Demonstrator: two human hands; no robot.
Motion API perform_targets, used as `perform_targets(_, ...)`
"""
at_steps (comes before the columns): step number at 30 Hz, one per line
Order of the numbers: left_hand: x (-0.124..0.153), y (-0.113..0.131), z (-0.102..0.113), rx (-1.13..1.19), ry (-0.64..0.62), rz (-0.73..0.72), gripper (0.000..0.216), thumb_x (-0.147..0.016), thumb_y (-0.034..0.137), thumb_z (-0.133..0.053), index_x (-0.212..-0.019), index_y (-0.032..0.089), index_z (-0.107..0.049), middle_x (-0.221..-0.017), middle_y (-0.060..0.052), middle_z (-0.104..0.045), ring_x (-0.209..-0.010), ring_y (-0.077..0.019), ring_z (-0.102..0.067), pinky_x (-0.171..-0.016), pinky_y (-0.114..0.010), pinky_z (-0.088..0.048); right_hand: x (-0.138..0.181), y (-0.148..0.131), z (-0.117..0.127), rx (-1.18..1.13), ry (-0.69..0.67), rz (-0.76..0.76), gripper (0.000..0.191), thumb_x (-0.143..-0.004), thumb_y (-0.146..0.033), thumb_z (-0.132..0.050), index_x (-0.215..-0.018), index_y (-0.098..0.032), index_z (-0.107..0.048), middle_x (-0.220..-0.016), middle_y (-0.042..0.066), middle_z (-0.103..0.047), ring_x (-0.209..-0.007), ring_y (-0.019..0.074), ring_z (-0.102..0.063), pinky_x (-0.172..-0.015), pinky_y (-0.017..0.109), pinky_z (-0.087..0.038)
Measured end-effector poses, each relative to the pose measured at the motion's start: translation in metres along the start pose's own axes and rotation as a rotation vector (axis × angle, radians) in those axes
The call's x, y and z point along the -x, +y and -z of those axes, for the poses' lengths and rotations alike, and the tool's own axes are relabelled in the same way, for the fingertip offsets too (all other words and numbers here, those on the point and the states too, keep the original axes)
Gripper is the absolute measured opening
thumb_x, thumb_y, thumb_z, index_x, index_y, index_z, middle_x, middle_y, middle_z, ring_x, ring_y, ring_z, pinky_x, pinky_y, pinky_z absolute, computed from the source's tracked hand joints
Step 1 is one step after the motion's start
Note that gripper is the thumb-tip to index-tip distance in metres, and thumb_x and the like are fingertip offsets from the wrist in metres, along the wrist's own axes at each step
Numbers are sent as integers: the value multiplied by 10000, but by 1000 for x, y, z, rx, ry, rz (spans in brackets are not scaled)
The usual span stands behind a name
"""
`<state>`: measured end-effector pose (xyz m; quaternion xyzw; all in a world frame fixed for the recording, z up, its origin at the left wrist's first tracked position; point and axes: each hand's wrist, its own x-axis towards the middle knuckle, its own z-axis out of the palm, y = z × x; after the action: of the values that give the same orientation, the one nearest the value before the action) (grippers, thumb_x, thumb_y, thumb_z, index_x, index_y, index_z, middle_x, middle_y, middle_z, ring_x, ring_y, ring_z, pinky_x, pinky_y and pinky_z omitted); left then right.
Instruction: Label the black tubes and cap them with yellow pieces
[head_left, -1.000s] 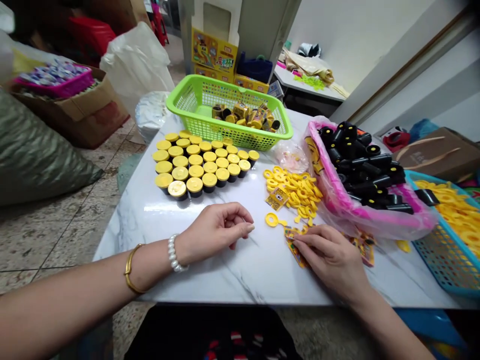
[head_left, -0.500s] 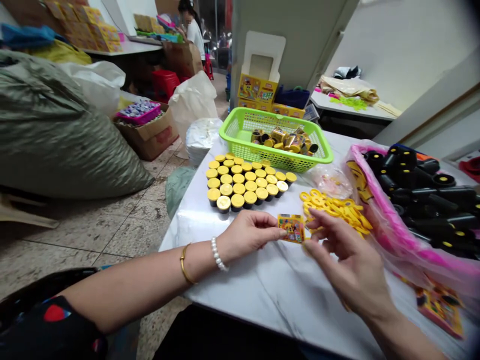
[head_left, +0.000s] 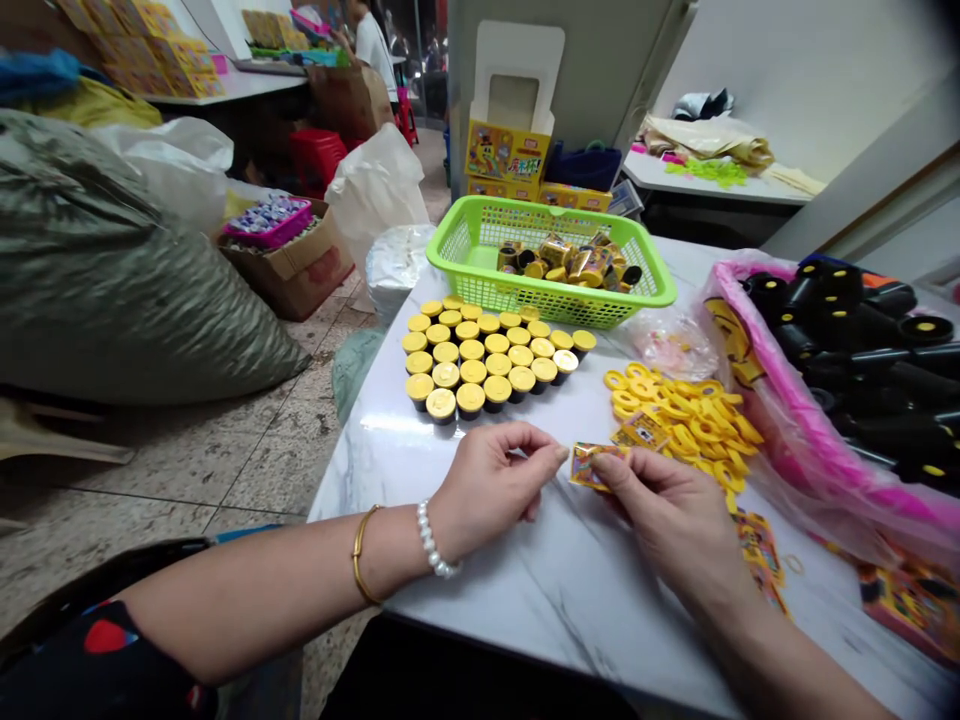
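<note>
My right hand (head_left: 671,515) pinches a small flat printed label (head_left: 589,466), yellow with coloured pictures, between thumb and fingers. Just left of its edge, my left hand (head_left: 499,475) is closed in a pinch; whatever lies between its fingertips is too small to make out. Beyond the right hand is a heap of yellow ring-shaped plastic pieces (head_left: 679,410), with another printed label (head_left: 643,430) lying against it. More printed labels (head_left: 759,550) lie partly hidden by my right hand. Black cups with yellow lids (head_left: 496,365) stand upright in rows beyond my left hand.
A green basket (head_left: 551,297) with yellow-and-black wrapped cups stands at the table's back. Right, a pink-edged plastic bag (head_left: 806,440) holds black cups (head_left: 862,340). A large grey sack (head_left: 142,280) lies left on the floor. A person (head_left: 373,50) stands in the background.
The label has passed from my left fingers to my right hand, which has closed on it. My left fingertips have come away from its face. The view has shifted slightly.
</note>
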<state>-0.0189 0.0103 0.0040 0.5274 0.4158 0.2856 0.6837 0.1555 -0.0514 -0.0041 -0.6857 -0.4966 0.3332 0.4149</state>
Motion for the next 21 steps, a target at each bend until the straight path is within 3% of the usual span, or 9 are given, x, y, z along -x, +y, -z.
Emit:
perform_targets(6,-1,-3,-2,86,-14,39,290,-762,411,-741,-785,135,-657,-474,54,-510,-370,-53,-428,-374,-167,-315,4,1,-4,-5,29,129,251,-842,-439,-684,-786,-207,-762,-720,19,-718,-632,158,-619,-573,261,-476)
perform_targets(10,-3,-3,0,179,-9,84,300,-735,397,-771,-833,139,-654,-473,67,-495,-369,-51,-403,-358,-163,-304,5,1,-5,-2,21,156,213,-865,-408,-674,-847,-216,-763,-798,29,-737,-696,175,-645,-604,278,-480)
perform_targets(16,1,-3,-2,139,-16,-6,274,-734,374,-769,-801,132,-659,-474,65,-494,-380,-47,-384,-370,-172,-290,7,2,-7,71,48,232,247,-878,-398,-664,-746,-199,-724,-692,14,-667,-622,143,-577,-560,262,-428)
perform_targets(19,2,-2,-2,54,27,-107,247,-724,337,-769,-811,115,-702,-621,2,-617,-456,-60,-461,-426,-194,-358,6,3,-9,117,81,294,340,-899,-390,-632,-624,-191,-646,-583,-11,-569,-542,113,-500,-514,245,-378)
perform_targets(21,2,-2,-2,7,52,-176,214,-701,296,-785,-795,111,-734,-742,-42,-667,-599,-93,-555,-551,-216,-442,5,4,-10,131,86,339,375,-906,-376,-621,-583,-188,-591,-551,-27,-507,-510,97,-451,-495,239,-350)
